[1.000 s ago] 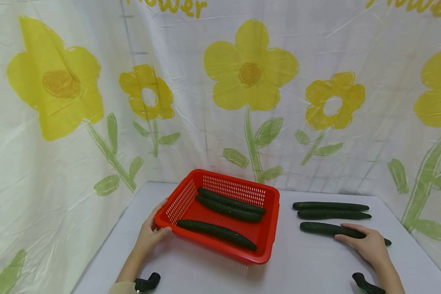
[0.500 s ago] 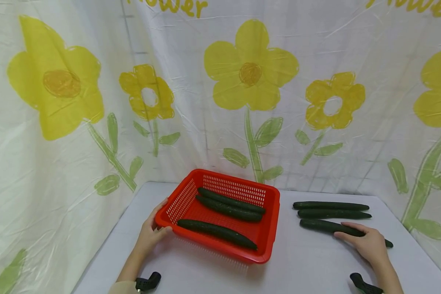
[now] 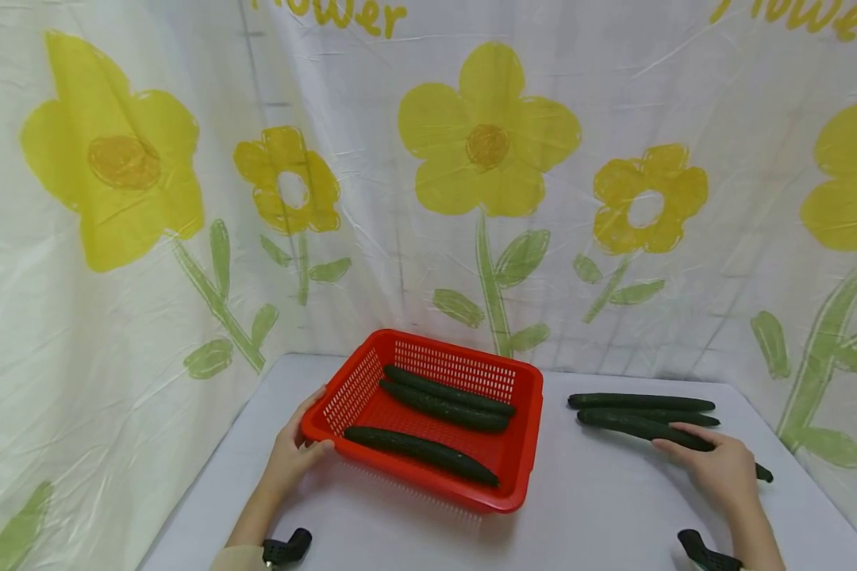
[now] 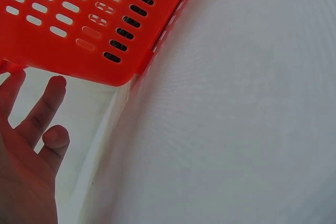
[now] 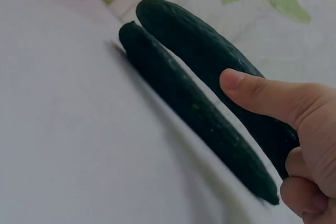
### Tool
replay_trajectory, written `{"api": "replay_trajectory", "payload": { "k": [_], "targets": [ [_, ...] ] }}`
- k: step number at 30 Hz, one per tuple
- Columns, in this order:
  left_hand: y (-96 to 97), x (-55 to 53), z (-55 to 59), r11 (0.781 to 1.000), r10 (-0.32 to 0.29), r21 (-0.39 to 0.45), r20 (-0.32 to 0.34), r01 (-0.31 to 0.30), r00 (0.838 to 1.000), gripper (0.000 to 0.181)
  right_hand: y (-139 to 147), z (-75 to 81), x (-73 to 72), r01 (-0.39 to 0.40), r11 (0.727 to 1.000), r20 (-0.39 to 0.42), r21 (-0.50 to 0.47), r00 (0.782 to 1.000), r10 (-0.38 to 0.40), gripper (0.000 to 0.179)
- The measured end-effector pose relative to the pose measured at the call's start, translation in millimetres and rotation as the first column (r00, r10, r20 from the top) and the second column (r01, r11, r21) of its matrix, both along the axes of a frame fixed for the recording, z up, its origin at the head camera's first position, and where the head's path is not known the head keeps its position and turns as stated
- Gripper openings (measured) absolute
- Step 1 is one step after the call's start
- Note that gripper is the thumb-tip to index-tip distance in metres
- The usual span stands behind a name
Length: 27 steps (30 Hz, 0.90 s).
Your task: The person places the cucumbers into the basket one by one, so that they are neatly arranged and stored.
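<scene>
My right hand (image 3: 724,468) grips a dark green cucumber (image 3: 617,423) near its right part, the thumb on the near side. In the right wrist view the thumb (image 5: 257,90) presses along this held cucumber (image 5: 184,32), and another cucumber (image 5: 184,103) lies close beside it. From the head, the held one partly overlaps a cucumber (image 3: 685,415) behind it; one more cucumber (image 3: 643,402) lies farther back. My left hand (image 3: 293,452) holds the left corner of a red plastic basket (image 3: 528,444), thumb at the front rim. Some left fingers (image 4: 42,111) stretch out below the rim.
Inside the basket lie three cucumbers, two together (image 3: 450,404) at the back and one (image 3: 421,454) in front. A white table (image 3: 571,523) carries everything. Behind it hangs a pale curtain (image 3: 371,262) printed with yellow flowers.
The held cucumber has shifted slightly, its left end moving back until it overlaps the middle cucumber in the head view. The left hand and basket have stayed put.
</scene>
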State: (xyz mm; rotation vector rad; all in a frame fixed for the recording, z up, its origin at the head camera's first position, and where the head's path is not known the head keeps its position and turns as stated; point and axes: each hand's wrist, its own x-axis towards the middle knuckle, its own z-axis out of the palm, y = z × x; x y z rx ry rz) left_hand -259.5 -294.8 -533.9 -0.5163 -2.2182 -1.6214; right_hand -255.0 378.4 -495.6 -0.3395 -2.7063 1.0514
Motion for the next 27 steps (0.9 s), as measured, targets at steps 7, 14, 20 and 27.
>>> {"api": "replay_trajectory", "payload": {
  "k": [7,14,20,27],
  "targets": [
    [0.3,-1.0,0.1,1.000,0.005,0.004,0.004,-0.005,1.000,0.084,-7,23.6,5.4,0.028,0.997,-0.089,0.067,0.996,-0.022,0.073],
    [0.5,0.8,-0.2,1.000,0.002,0.009,0.004,-0.002,1.000,0.085,-19,57.2,12.0,0.101,0.995,-0.122,0.021,0.988,-0.097,0.073],
    [1.3,1.2,1.0,1.000,0.005,0.013,0.016,-0.005,1.000,0.084,-28,83.3,19.2,0.229,0.970,-0.103,-0.085,0.966,-0.237,0.076],
    [1.4,2.4,1.1,1.000,0.011,0.010,0.023,-0.011,1.000,0.084,-35,102.2,29.7,0.325,0.937,-0.122,-0.128,0.932,-0.340,0.072]
  ]
}}
